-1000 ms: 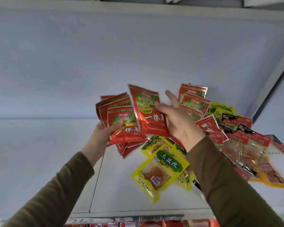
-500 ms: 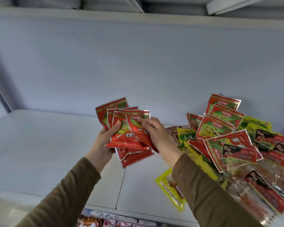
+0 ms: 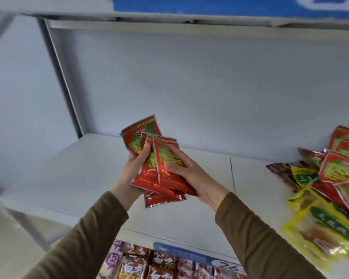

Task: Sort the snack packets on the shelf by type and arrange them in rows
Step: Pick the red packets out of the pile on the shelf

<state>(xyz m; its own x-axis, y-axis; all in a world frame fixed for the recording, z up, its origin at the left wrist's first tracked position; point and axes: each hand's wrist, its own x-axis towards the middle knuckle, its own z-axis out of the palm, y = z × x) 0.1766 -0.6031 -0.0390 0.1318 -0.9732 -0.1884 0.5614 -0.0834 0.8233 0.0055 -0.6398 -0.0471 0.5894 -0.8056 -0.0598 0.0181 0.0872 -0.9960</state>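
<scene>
Near the centre of the frame, both hands hold a stack of red snack packets (image 3: 157, 170) in the air above the white shelf (image 3: 69, 178). The left hand (image 3: 132, 174) grips the stack from its left side: the thumb lies across the front of the packets near their middle, and the remaining fingers are hidden behind the stack. The right hand (image 3: 191, 174) clasps the stack from the right, its thumb pressed onto the front face of the foremost packet and its fingers curled around the right edge and back. One packet sticks up behind the others toward the upper left of the bunch, and the bottom edges of a few poke out below the hands.

At the right edge of the frame a loose pile of mixed packets (image 3: 334, 178) lies on the shelf, red ones on top and yellow ones lower down, well apart from the hands. Brown sleeves (image 3: 260, 238) cover both forearms. More packaged goods (image 3: 161, 264) show on the level below at the bottom centre.
</scene>
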